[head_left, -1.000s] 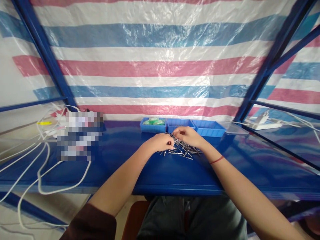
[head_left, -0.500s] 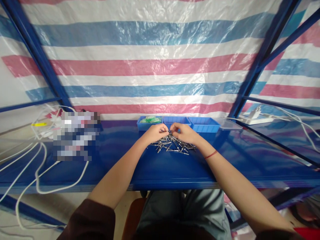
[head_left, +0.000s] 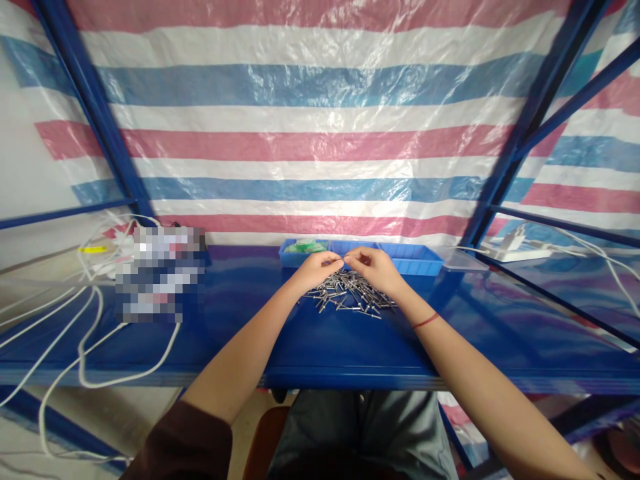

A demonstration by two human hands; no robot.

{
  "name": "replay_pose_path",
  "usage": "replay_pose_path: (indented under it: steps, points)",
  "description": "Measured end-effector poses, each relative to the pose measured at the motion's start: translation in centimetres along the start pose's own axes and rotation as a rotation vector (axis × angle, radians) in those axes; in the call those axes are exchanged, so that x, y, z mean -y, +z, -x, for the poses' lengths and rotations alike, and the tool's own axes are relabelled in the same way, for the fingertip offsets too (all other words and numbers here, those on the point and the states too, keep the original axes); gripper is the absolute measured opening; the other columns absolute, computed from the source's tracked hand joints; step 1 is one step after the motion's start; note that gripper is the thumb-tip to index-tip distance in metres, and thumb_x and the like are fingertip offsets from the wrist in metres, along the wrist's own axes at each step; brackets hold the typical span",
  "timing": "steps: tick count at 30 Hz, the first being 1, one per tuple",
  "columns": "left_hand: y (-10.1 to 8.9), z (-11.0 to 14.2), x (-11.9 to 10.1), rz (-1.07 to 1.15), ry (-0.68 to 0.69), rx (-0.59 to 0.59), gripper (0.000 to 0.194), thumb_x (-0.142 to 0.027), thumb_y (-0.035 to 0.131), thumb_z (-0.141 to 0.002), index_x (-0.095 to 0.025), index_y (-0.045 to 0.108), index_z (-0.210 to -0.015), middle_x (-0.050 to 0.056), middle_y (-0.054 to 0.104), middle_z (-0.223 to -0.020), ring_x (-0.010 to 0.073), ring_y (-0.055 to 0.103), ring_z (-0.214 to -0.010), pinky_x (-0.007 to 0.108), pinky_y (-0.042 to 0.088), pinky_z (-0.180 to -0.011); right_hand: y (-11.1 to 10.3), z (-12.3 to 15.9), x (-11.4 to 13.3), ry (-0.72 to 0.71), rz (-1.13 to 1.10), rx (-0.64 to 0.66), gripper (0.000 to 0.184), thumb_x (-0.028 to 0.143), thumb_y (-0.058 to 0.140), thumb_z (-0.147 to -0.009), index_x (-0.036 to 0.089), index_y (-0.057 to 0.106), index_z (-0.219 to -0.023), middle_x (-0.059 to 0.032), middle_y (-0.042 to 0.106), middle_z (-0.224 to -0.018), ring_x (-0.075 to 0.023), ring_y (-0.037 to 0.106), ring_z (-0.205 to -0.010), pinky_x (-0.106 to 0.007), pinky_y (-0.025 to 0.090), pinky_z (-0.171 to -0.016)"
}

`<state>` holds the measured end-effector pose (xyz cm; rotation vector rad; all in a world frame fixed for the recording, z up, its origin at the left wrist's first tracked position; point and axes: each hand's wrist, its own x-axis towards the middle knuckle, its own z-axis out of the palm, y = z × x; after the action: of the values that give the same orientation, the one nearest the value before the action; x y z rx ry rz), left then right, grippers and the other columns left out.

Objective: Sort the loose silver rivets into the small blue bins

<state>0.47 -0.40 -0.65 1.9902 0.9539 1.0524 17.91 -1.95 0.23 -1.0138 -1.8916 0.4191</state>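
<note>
A loose pile of silvery blind rivets (head_left: 353, 293) with thin pins lies on the blue table (head_left: 345, 347). Just above its far side, my left hand (head_left: 320, 268) and my right hand (head_left: 373, 268) meet fingertip to fingertip, both pinched closed. Between them shows a thin dark sliver that looks like one blind rivet; most of it is hidden by the fingers. Behind the hands stands a blue bin (head_left: 357, 247), partly covered by them.
To its left, another blue bin (head_left: 290, 259) holds green-and-white packets (head_left: 307, 247); a third blue bin (head_left: 415, 265) sits at right, beside a clear plastic lid (head_left: 465, 260). White cables (head_left: 125, 385) trail at left. A power strip (head_left: 520, 251) lies far right.
My hands have risen from the pile to its far side and drawn together until the fingertips meet. More of the rivets now shows below them.
</note>
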Motion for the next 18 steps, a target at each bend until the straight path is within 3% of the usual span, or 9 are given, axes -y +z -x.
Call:
replay_pose_path:
  steps: [4, 8, 12, 18]
  points:
    - [0.4, 0.3, -0.4, 0.087, -0.063, 0.059, 0.023, -0.035, 0.053, -0.081, -0.013, 0.059, -0.081, -0.002, 0.055, -0.064, 0.0076, 0.048, -0.056, 0.020, 0.038, -0.053, 0.3, 0.0, 0.1, 0.013, -0.065, -0.056, 0.031, 0.045, 0.058, -0.076, 0.015, 0.065, -0.079, -0.0063, 0.068, -0.076, -0.0161, 0.059, -0.068, -0.029, 0.046, -0.065]
    - [1.1, 0.2, -0.1, 0.165, -0.027, 0.048, 0.017, -0.029, 0.061, -0.076, -0.013, 0.056, -0.077, -0.001, 0.058, -0.068, 0.0087, 0.053, -0.063, 0.020, 0.040, -0.059, 0.2, 0.2, 0.8, -0.030, 0.008, -0.035, 0.028, 0.043, 0.057, -0.079, 0.016, 0.068, -0.081, -0.0059, 0.068, -0.077, -0.0163, 0.060, -0.068, -0.029, 0.046, -0.065]
    - [1.3, -0.3, 0.5, 0.246, -0.037, -0.034, 0.019, -0.023, 0.067, -0.069, -0.014, 0.051, -0.072, -0.005, 0.055, -0.062, 0.0075, 0.053, -0.059, 0.020, 0.039, -0.058, -0.2, 0.3, 1.5, -0.150, 0.086, 0.044, 0.025, 0.036, 0.053, -0.082, 0.019, 0.069, -0.090, -0.0060, 0.069, -0.087, -0.0168, 0.060, -0.074, -0.029, 0.046, -0.066]
    - [0.9, -0.3, 0.2, 0.211, -0.015, -0.179, 0.014, -0.022, 0.065, -0.069, -0.014, 0.055, -0.074, -0.005, 0.053, -0.059, 0.0066, 0.049, -0.054, 0.020, 0.037, -0.055, -0.9, 0.3, 1.3, -0.205, 0.202, 0.043, 0.024, 0.030, 0.048, -0.086, 0.020, 0.070, -0.091, -0.0056, 0.069, -0.091, -0.0174, 0.060, -0.077, -0.028, 0.045, -0.066]
